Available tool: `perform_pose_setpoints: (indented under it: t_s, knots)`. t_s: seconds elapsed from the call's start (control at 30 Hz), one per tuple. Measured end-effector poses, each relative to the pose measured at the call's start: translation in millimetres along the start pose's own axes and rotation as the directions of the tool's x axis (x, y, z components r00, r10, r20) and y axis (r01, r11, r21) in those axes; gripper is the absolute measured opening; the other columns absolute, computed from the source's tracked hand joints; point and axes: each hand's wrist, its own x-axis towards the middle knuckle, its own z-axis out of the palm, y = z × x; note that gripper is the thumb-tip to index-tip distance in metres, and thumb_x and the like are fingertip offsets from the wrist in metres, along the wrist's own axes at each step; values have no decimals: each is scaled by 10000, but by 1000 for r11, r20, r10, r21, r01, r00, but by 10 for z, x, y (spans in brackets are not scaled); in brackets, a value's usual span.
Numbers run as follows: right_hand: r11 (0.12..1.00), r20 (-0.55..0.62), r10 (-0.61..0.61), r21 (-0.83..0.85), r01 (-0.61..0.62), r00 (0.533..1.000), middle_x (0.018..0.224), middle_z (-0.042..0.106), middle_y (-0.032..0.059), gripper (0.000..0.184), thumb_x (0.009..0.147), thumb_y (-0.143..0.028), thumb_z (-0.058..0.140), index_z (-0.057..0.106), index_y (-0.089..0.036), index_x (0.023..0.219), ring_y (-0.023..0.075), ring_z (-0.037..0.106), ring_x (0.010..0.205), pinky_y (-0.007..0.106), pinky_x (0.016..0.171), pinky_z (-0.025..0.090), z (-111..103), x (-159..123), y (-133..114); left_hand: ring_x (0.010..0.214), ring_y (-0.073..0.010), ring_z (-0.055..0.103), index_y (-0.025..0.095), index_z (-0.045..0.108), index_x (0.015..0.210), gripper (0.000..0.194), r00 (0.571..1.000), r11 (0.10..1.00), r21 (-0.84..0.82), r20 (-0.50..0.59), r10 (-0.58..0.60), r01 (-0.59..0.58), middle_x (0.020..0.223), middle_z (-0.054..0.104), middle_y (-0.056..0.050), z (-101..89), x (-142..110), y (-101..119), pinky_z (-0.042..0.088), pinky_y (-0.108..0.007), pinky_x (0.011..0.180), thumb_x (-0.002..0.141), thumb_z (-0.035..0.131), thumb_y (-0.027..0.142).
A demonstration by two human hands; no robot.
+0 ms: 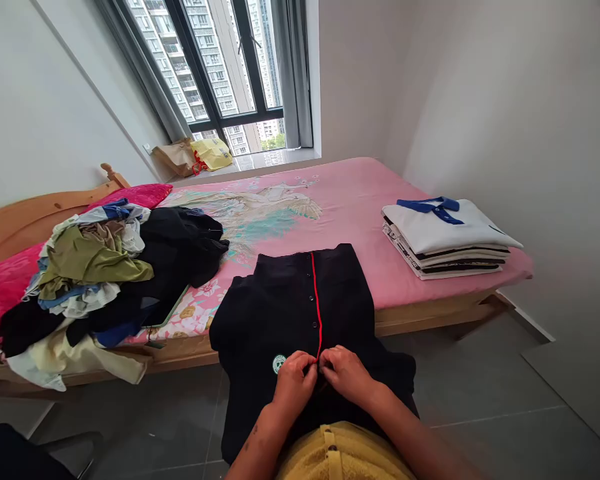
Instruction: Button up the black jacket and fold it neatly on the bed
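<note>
Apparently pinching black button-front shirt [270, 307] at red placket trim [318, 310] with closed fingertips of left hand [297, 377] and right hand [346, 373], leaving upper cloth lying beyond the grip on pink bedsheet [353, 200]; possibly risking skewed front by tugging unevenly, or slippage by leaning back.

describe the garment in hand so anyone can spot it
Find the pink bed. Between its clothes heap and folded stack, a black garment overlaps the near edge. Unlike the heap's black clothing, it's spread out, showing a red strip and round badge.
</note>
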Motion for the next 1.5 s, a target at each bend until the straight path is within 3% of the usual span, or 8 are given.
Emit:
perform_pose_setpoints:
  t_s: [0.13,0.27,0.5,0.7,1.0,1.2,1.33,1.5]
  knots:
    - [921,-1,171,355,-160,985,679,610,-11,103,752,-245,512,593,-194,712,119,522,631,222,597,372,83,-22,57,752,-186,609,216,712,763,164,999,996,79,33,-33,30,773,678,-53,-32,4,62,433,-292,711,755,549,201]
    - [827,-17,260,519,-214,965,630,577,-17,134,744,-288,525,592,-176,714,106,496,593,208,565,368,153,-49,70,752,-161,610,198,709,788,204,997,989,147,63,-36,26,780,684,-38,-85,14,151,442,-267,711,775,507,224]
    - [835,-45,271,508,-212,961,616,585,-20,140,743,-274,521,623,-179,730,111,510,588,214,566,369,141,-37,17,703,-140,597,177,704,795,259,963,977,21,166,-210,210,739,690,-4,-118,65,11,438,-232,665,767,456,245]
    - [853,-51,271,475,-215,961,631,612,-13,155,741,-262,512,645,-183,736,116,536,595,218,576,381,150,-23,25,644,-113,554,158,687,772,217,939,962,-34,232,-254,269,704,663,9,-113,120,-67,417,-210,619,685,494,205]
    - [822,-58,313,517,-240,948,660,625,-4,145,713,-254,514,630,-173,745,114,542,591,217,566,395,255,9,83,584,-84,475,171,588,697,78,947,976,44,239,-216,211,629,565,47,-4,187,-178,356,-191,547,650,550,221]
    - [817,-116,352,522,-245,929,597,570,-30,107,676,-291,568,550,-187,663,98,495,550,210,529,365,305,68,131,573,-77,449,189,553,694,36,966,983,107,197,-168,150,612,536,58,52,167,-99,328,-186,533,683,557,223]
    - [745,-116,420,610,-269,900,529,493,-55,52,624,-221,539,496,-193,633,85,438,496,209,499,347,366,92,198,570,-73,439,197,555,773,99,968,989,36,201,-149,144,623,512,69,71,126,-101,334,-184,530,678,582,195]
    - [554,10,406,792,-255,914,529,447,-82,128,616,-241,539,455,-201,704,74,399,457,207,464,359,363,71,194,646,-89,505,201,599,861,139,981,999,9,190,-44,43,711,564,36,13,93,-168,405,-199,608,722,586,193]
